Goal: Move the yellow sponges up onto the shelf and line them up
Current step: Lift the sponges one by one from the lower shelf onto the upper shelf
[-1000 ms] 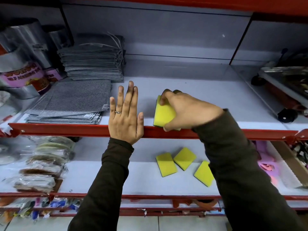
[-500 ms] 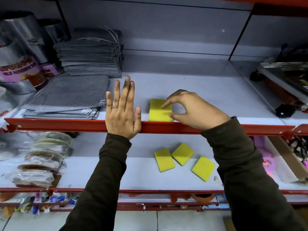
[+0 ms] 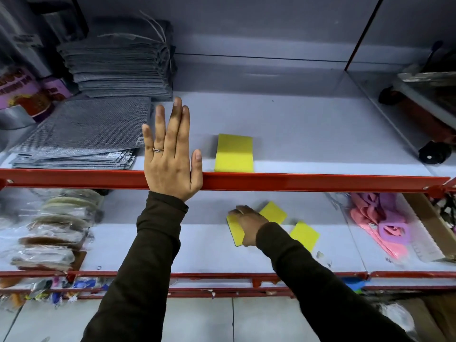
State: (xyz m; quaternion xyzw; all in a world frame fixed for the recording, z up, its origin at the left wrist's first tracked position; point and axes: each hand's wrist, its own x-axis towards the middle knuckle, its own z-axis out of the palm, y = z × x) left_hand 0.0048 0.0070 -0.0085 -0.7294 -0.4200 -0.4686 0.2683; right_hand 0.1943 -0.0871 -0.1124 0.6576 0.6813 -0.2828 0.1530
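Observation:
One yellow sponge (image 3: 234, 153) lies flat on the upper shelf (image 3: 308, 134), just behind its red front rail. My left hand (image 3: 171, 154) rests flat and open on that rail, left of the sponge, holding nothing. Three more yellow sponges lie on the lower shelf (image 3: 197, 248). My right hand (image 3: 248, 224) is down there, fingers closed over the left sponge (image 3: 235, 232). The middle sponge (image 3: 274, 213) touches the hand's far side. The right sponge (image 3: 304, 235) lies apart, beside my sleeve.
Grey mesh mats (image 3: 84, 129) and a taller stack of them (image 3: 118, 67) fill the upper shelf's left. A wheeled metal item (image 3: 424, 114) sits at its right. Bagged goods (image 3: 49, 233) lie lower left, pink cloths (image 3: 380, 225) lower right.
My right hand let go of the sponge on the upper shelf, dropped to the lower shelf and closed over the left sponge there. My left hand stayed on the rail.

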